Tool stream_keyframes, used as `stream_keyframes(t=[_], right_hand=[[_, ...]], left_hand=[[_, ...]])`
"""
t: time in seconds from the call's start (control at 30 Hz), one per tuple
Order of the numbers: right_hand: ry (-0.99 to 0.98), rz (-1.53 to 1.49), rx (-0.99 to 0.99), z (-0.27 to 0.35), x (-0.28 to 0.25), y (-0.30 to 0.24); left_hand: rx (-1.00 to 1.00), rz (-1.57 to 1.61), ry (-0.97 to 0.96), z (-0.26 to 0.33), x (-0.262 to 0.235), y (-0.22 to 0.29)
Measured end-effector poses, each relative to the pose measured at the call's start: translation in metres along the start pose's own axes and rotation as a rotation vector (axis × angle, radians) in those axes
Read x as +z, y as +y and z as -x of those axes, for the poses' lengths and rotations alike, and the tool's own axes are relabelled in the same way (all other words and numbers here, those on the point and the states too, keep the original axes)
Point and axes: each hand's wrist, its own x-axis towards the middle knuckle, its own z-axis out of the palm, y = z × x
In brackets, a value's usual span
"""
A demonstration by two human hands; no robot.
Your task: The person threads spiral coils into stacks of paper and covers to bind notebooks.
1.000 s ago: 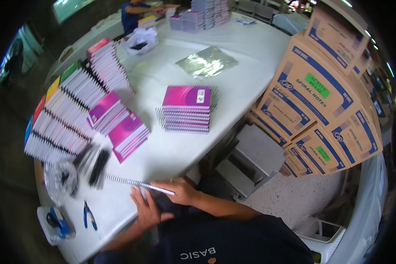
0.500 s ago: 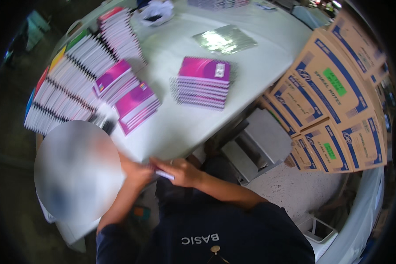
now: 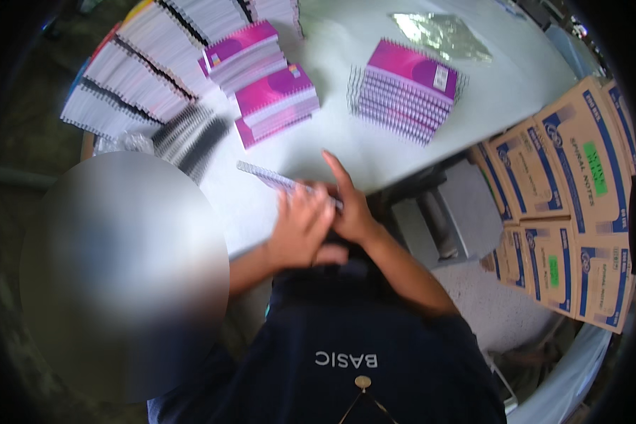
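Between my hands, above the table's near edge, is a spiral notebook [image 3: 265, 174], tilted and seen nearly edge-on with its wire coil outward. My left hand [image 3: 300, 230] lies across its near end, fingers over the edge. My right hand [image 3: 353, 212] grips that same end from the right, one finger stretched up and away. The fingers partly hide the notebook. Beyond it stand two short stacks of purple spiral notebooks, a nearer stack [image 3: 275, 95] and a farther one [image 3: 244, 53]. A taller purple notebook stack [image 3: 410, 88] stands to the right.
Rows of spiral-bound notebooks [image 3: 145, 67] fill the table's far left. A clear plastic sheet [image 3: 442, 37] lies at the back. Cardboard boxes [image 3: 579, 166] are stacked on the right, near a grey plastic stool [image 3: 466, 212]. A blurred oval hides the lower left.
The view has shifted, so the table's things sit farther right. My hands have come up over the table edge, and the notebook now extends outward from them, with more of its coil showing.
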Motion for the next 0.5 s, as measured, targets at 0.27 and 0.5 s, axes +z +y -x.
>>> stream_keyframes(t=[0.27, 0.5], right_hand=[[0.008, -0.038, 0.034, -0.011, 0.0, -0.007], [-0.011, -0.121, 0.18, -0.011, -0.001, -0.012]], left_hand=[[-0.224, 0.227, -0.354, -0.066, -0.049, -0.025], [-0.178, 0.087, -0.29, -0.09, -0.06, -0.021]])
